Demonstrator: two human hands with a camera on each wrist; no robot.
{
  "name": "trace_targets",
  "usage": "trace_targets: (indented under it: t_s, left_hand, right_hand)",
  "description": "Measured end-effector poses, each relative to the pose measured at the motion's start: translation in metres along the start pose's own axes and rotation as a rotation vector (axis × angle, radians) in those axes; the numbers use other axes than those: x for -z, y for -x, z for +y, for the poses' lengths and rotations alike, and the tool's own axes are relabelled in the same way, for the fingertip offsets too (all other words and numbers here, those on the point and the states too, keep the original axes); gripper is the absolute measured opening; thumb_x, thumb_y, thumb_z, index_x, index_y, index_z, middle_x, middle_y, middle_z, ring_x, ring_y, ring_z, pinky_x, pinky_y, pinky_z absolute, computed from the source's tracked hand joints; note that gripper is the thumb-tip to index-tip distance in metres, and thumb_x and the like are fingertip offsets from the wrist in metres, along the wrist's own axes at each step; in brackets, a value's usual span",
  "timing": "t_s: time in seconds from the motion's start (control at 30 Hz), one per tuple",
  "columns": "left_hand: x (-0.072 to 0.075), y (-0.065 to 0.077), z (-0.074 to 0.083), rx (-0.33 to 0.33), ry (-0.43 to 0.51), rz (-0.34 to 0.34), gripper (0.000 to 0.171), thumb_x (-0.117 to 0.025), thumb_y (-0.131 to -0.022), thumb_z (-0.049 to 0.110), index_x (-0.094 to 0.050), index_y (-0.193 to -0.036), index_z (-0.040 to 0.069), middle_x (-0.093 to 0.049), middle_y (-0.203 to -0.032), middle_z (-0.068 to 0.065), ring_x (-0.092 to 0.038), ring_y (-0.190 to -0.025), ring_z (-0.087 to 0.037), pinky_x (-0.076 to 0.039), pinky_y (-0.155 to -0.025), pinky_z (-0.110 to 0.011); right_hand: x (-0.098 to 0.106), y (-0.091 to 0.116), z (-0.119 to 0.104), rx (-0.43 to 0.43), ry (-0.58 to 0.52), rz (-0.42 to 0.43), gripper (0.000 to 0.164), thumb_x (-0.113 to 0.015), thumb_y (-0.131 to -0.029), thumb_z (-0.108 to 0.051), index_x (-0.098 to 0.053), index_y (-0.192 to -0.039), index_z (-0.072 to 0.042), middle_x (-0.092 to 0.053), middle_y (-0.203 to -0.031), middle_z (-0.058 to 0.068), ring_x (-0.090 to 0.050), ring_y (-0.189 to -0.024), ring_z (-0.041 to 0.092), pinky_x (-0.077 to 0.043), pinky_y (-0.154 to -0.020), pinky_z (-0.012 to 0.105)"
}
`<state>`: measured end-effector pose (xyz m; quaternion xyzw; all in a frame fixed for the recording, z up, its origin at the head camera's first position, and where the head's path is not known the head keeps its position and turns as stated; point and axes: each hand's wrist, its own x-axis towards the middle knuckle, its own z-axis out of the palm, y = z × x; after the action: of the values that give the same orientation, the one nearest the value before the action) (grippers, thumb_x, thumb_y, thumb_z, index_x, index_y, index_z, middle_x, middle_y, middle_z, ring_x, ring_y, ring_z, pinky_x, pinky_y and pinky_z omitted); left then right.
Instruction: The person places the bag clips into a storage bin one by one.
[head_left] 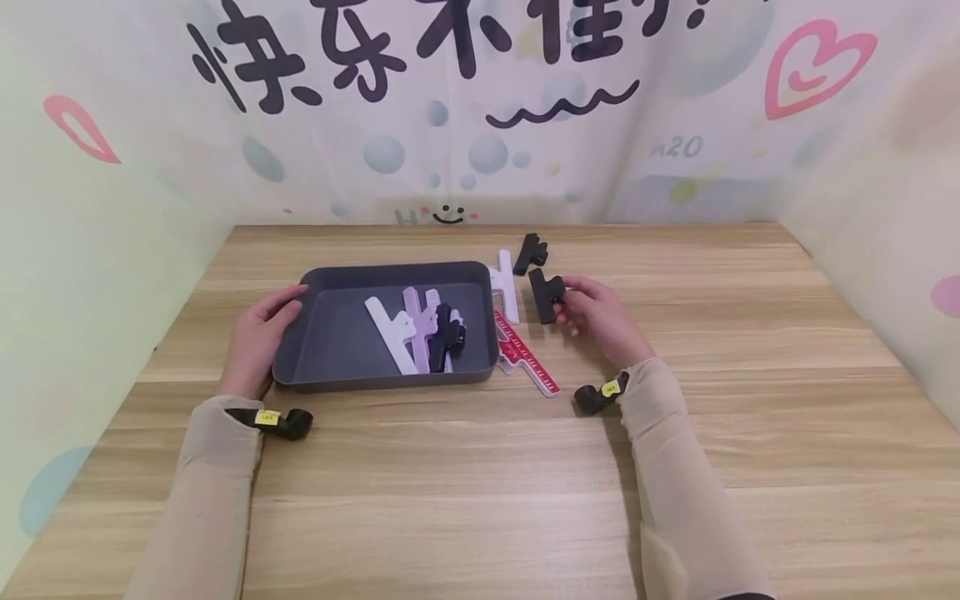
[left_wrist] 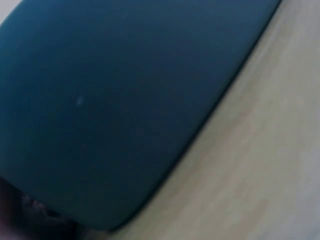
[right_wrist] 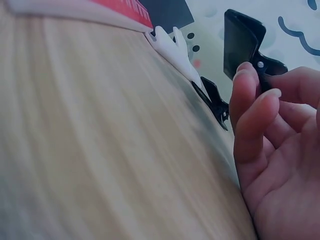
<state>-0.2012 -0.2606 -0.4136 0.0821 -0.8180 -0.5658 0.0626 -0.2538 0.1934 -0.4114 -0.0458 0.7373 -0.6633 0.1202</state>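
My left hand (head_left: 255,337) holds the left rim of a dark grey rectangular tray (head_left: 352,385), thumb and forefinger at its edge. In the left wrist view the tray's side wall (left_wrist: 135,100) fills most of the picture, with part of the hand dark in the lower left corner. To the right of the tray, my right hand (head_left: 596,317) pinches a black bulldog clip (right_wrist: 242,42) by its handles between thumb and fingertips, above the tabletop. Inside the tray lie a white clip (head_left: 390,333), a lilac clip (head_left: 417,329), a black clip (head_left: 442,337) and another pale clip partly hidden beneath it.
Beside the tray's right wall, a white clip (head_left: 506,287) and a red and white ruler-marked clip (head_left: 528,358) lie against or close to it. Another black clip (head_left: 529,252) lies farther back. A printed curtain (head_left: 450,142) hangs behind the wooden table (head_left: 450,500).
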Motion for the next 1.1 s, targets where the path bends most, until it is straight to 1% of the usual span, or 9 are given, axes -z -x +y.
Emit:
trace_targets:
  t_s: [0.2, 0.37, 0.53, 0.63, 0.83, 1.0, 1.1]
  left_hand:
    - [-0.001, 0.000, 0.003, 0.000, -0.009, 0.002, 0.041, -0.051, -0.093, 0.037, -0.053, -0.131, 0.021, -0.044, -0.140, 0.005, -0.038, -0.128, -0.009, -0.033, -0.105, -0.033]
    - [-0.003, -0.001, 0.006, 0.001, 0.009, -0.002, 0.040, -0.052, -0.093, 0.037, -0.053, -0.130, 0.022, -0.045, -0.140, 0.006, -0.038, -0.128, -0.008, -0.032, -0.105, -0.033]
    - [-0.002, 0.001, 0.006, -0.005, -0.006, -0.008, 0.042, -0.050, -0.093, 0.038, -0.053, -0.131, 0.021, -0.045, -0.140, 0.004, -0.037, -0.128, -0.009, -0.031, -0.106, -0.036]
    - [-0.001, 0.002, 0.004, 0.001, -0.012, -0.008, 0.042, -0.049, -0.093, 0.039, -0.052, -0.131, 0.020, -0.044, -0.141, 0.003, -0.037, -0.128, -0.010, -0.031, -0.106, -0.038]
    - [0.000, 0.003, 0.002, 0.000, -0.016, -0.002, 0.042, -0.050, -0.093, 0.040, -0.053, -0.130, 0.022, -0.045, -0.140, 0.005, -0.037, -0.128, -0.008, -0.031, -0.106, -0.037]
    - [0.000, 0.002, 0.003, 0.001, -0.016, -0.002, 0.042, -0.050, -0.093, 0.040, -0.053, -0.130, 0.021, -0.045, -0.140, 0.004, -0.038, -0.128, -0.009, -0.031, -0.106, -0.037]
    - [0.000, 0.002, 0.004, 0.004, -0.017, -0.003, 0.043, -0.050, -0.093, 0.040, -0.053, -0.131, 0.021, -0.044, -0.141, 0.003, -0.037, -0.128, -0.009, -0.031, -0.106, -0.038]
  right_hand:
    - [-0.001, 0.001, -0.004, 0.006, 0.013, 0.016, 0.032, -0.044, -0.096, -0.015, -0.050, -0.126, -0.008, -0.060, -0.091, 0.008, -0.056, -0.079, 0.017, -0.048, -0.060, 0.025]
    - [-0.002, 0.001, -0.006, 0.019, 0.027, 0.021, 0.033, -0.048, -0.094, -0.015, -0.051, -0.126, -0.009, -0.061, -0.094, 0.010, -0.058, -0.083, 0.019, -0.050, -0.066, 0.027]
    - [-0.007, 0.001, -0.009, 0.013, 0.054, 0.018, 0.042, -0.056, -0.090, -0.015, -0.048, -0.132, -0.013, -0.063, -0.103, 0.010, -0.060, -0.088, 0.021, -0.053, -0.071, 0.030]
    - [-0.013, 0.001, -0.012, 0.009, 0.085, 0.007, 0.045, -0.058, -0.089, -0.017, -0.047, -0.133, -0.015, -0.062, -0.109, 0.010, -0.060, -0.091, 0.023, -0.053, -0.074, 0.033]
    - [-0.022, -0.001, -0.018, 0.008, 0.067, 0.013, 0.043, -0.059, -0.089, -0.020, -0.050, -0.131, -0.017, -0.062, -0.112, 0.010, -0.059, -0.098, 0.027, -0.053, -0.077, 0.035]
    - [-0.030, 0.000, -0.024, 0.014, 0.050, 0.035, 0.045, -0.060, -0.089, -0.022, -0.049, -0.132, -0.017, -0.061, -0.111, 0.010, -0.059, -0.097, 0.029, -0.053, -0.077, 0.037]
    - [-0.038, 0.001, -0.028, 0.029, 0.040, 0.041, 0.044, -0.060, -0.089, -0.022, -0.050, -0.131, -0.017, -0.062, -0.108, 0.009, -0.060, -0.094, 0.030, -0.053, -0.074, 0.036]
